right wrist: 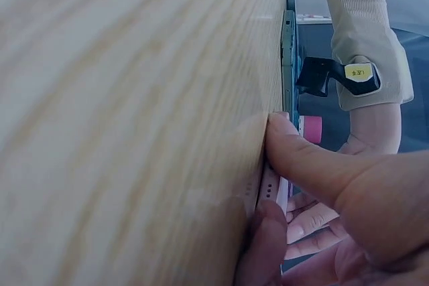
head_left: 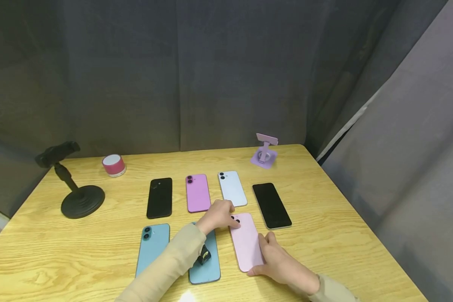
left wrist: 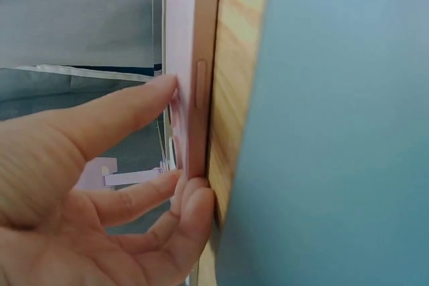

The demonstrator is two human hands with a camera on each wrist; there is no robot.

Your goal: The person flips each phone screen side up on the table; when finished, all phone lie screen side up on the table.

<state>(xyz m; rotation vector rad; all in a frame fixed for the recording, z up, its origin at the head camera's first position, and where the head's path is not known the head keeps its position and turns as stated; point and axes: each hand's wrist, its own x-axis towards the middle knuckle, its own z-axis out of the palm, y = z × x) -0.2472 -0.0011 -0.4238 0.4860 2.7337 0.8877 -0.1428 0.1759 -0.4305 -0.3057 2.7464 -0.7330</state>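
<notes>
A light pink smartphone (head_left: 246, 243) lies on the wooden table with its camera side up. At its upper end is my left hand (head_left: 218, 214), the thumb on the back by the lenses and the other fingers curled at the top edge. My right hand (head_left: 281, 260) grips the lower right corner, thumb at the bottom edge and fingers along the right side. In the left wrist view the phone's side button (left wrist: 200, 84) shows beside the left fingers. The right wrist view has the right thumb (right wrist: 308, 159) against the phone's bottom edge, near its speaker holes.
Two blue phones (head_left: 153, 247) lie to the left, one partly under my left forearm. Behind are a black phone (head_left: 160, 199), a magenta phone (head_left: 198, 193) and a white phone (head_left: 233, 188). Another dark-screened phone (head_left: 272, 205), a black stand (head_left: 82, 201), a pink-white cylinder (head_left: 114, 166) and a purple stand (head_left: 264, 156) surround them.
</notes>
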